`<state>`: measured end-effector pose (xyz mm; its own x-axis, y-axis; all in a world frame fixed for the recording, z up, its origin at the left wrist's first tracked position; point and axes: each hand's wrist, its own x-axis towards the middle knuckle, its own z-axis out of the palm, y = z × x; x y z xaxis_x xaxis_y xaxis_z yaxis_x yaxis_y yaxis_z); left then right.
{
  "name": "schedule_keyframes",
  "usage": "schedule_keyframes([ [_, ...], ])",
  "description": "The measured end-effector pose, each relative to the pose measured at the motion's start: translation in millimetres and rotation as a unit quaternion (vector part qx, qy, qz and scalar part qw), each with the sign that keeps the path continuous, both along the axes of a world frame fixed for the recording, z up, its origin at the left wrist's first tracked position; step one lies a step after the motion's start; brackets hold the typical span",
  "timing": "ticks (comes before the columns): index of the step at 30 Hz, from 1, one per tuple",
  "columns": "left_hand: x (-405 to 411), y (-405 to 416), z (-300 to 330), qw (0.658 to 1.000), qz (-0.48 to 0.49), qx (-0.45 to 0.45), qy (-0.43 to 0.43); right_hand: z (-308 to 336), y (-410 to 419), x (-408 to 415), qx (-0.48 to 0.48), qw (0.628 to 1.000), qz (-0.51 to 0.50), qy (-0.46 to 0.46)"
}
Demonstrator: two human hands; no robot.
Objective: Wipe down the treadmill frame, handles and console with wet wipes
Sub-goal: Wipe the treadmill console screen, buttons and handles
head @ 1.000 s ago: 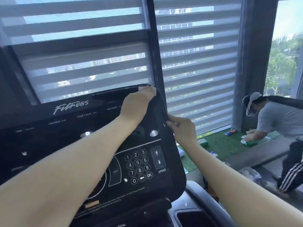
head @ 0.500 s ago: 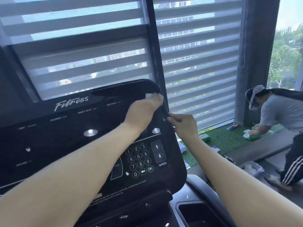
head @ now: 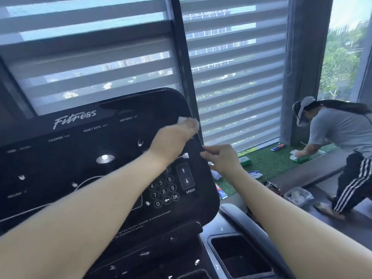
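The glossy black treadmill console [head: 84, 162] fills the left and middle of the head view, with a number keypad and SPEED arrows at its right. My left hand [head: 173, 137] presses a white wet wipe [head: 183, 119] against the console's upper right edge, and most of the wipe is hidden under the fingers. Just below it, my right hand [head: 220, 158] grips the console's right rim with curled fingers.
A cup holder tray [head: 239, 256] lies below the console at the right. On green turf [head: 267, 164] by the window sit wipe packs [head: 244, 160]. Another person [head: 342, 141] crouches at the far right, wiping. Striped blinds [head: 237, 73] hang behind.
My left hand slid with the wipe from the console's top right corner down along its right edge. The right hand kept its hold on the rim. The view tilted down slightly.
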<state>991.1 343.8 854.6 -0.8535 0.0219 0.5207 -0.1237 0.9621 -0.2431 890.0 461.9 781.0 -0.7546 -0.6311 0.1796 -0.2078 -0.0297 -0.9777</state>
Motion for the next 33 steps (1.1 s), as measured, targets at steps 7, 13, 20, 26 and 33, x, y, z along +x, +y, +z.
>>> schedule_keyframes([
  [7, -7, -11, 27, 0.998, 0.05, -0.047, -0.009, -3, -2, -2, -0.004, 1.0, -0.007, 0.003],
  [13, -18, -20, 37, 0.996, 0.069, -0.042, 0.031, -7, -3, 1, -0.005, 1.0, -0.018, 0.008],
  [20, 10, -9, -16, 0.979, -0.077, -0.187, -0.025, -5, 3, 6, 0.028, 0.997, -0.041, 0.061],
  [26, 8, -7, -12, 0.99, -0.023, -0.142, 0.006, -7, 1, 7, 0.036, 0.996, -0.052, 0.07],
  [33, 21, -3, -26, 0.978, -0.059, -0.198, -0.007, -9, -1, 5, 0.036, 0.996, -0.056, 0.062],
])
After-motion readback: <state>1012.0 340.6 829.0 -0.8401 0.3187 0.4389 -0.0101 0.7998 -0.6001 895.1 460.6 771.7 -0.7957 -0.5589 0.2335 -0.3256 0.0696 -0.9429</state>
